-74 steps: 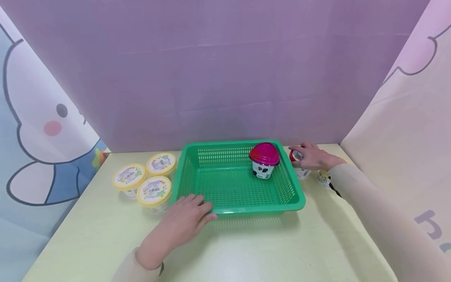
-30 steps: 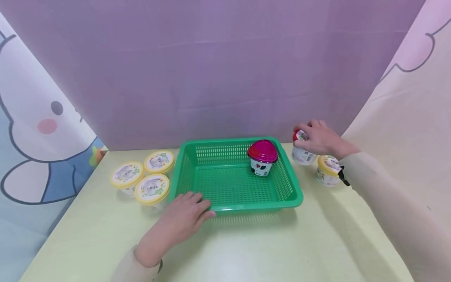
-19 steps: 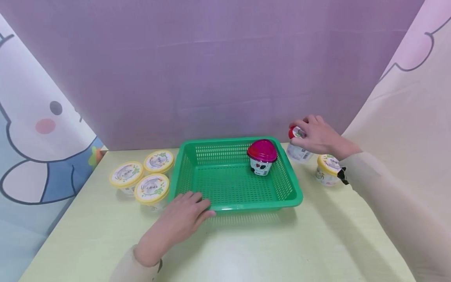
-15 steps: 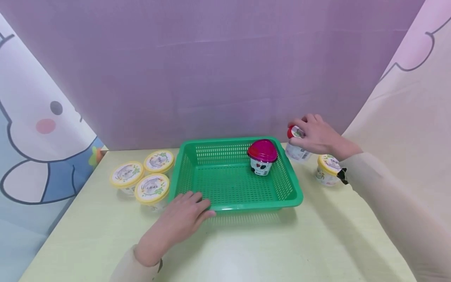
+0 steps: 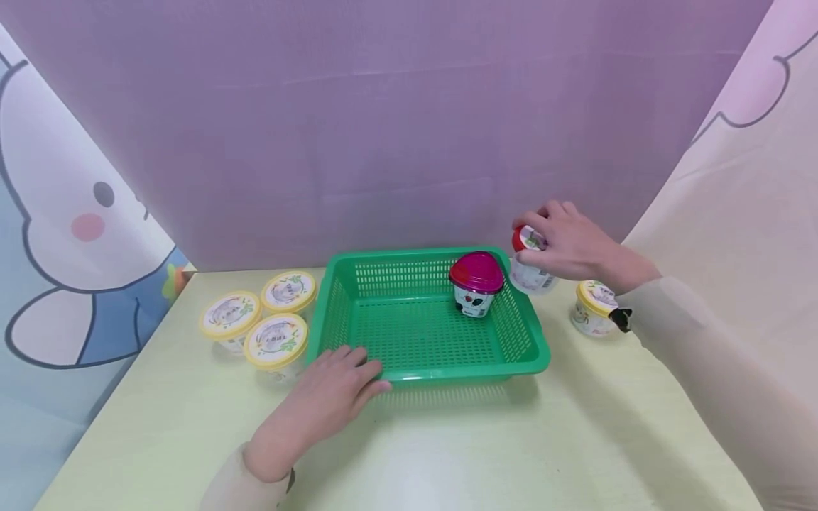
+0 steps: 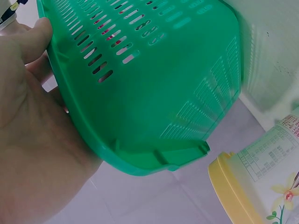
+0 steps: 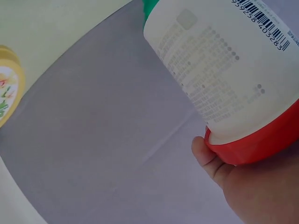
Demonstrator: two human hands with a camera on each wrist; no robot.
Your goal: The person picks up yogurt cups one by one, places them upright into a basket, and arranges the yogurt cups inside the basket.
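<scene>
My right hand (image 5: 571,245) grips a white tub with a red lid (image 5: 535,273) from above, by its lid. The tub hangs tilted beside the basket's right rim. In the right wrist view, the tub (image 7: 219,65) shows printed text and a barcode, with a thumb against the red lid. My left hand (image 5: 326,394) holds the near-left rim of a green plastic basket (image 5: 434,372); the left wrist view shows the thumb at the basket's edge (image 6: 79,126). A pink-red-lidded cup (image 5: 476,284) stands inside the basket at the right.
Several yellow-lidded tubs are on the table (image 5: 409,461): a group left of the basket, including the front tub (image 5: 276,344), and one right tub (image 5: 594,309) near my right wrist. A purple backdrop (image 5: 409,142) rises behind, with printed cloth on both sides.
My right hand has lifted the red-lidded tub off the table, then carried it left towards the basket's right rim. My left hand stays at the basket.
</scene>
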